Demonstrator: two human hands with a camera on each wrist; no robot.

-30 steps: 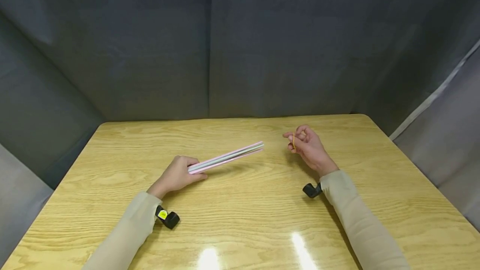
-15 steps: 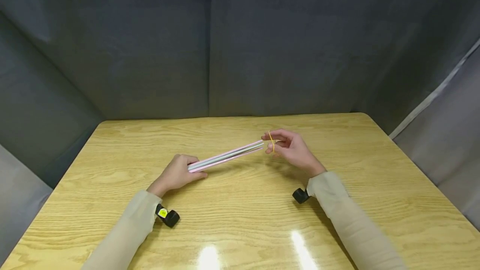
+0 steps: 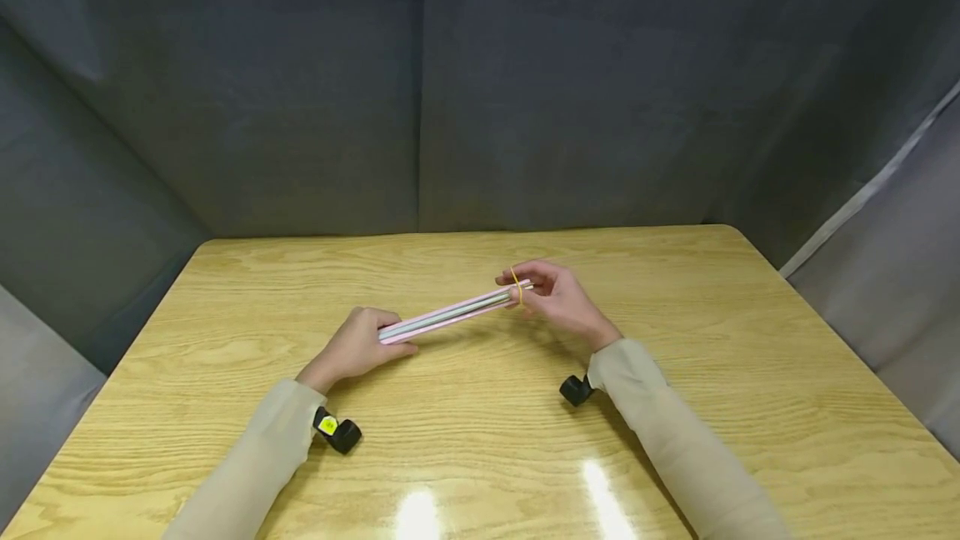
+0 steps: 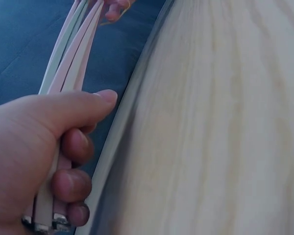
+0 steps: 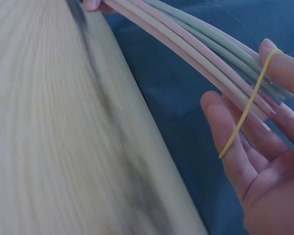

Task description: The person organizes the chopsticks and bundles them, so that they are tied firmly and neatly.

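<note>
My left hand [image 3: 358, 346] grips the near end of a bundle of thin pink and pale green sticks [image 3: 450, 317], which slants up and to the right above the wooden table [image 3: 480, 440]. In the left wrist view the fingers [image 4: 71, 176] curl round the bundle [image 4: 71, 54]. My right hand [image 3: 551, 294] is at the bundle's far end with a yellow rubber band [image 3: 517, 286] stretched over its fingers. In the right wrist view the band [image 5: 247, 105] spans from fingertip to thumb across the sticks' tips [image 5: 206, 49], which pass through the loop.
Dark grey curtains [image 3: 420, 90] close off the table at the back and on both sides. A black wrist camera mount [image 3: 339, 433] hangs under the left sleeve and another [image 3: 576, 390] under the right. Light glares on the table's near edge.
My right hand has moved left with the rubber band, from beside the bundle to over its far tip. The left hand and the bundle have barely shifted.
</note>
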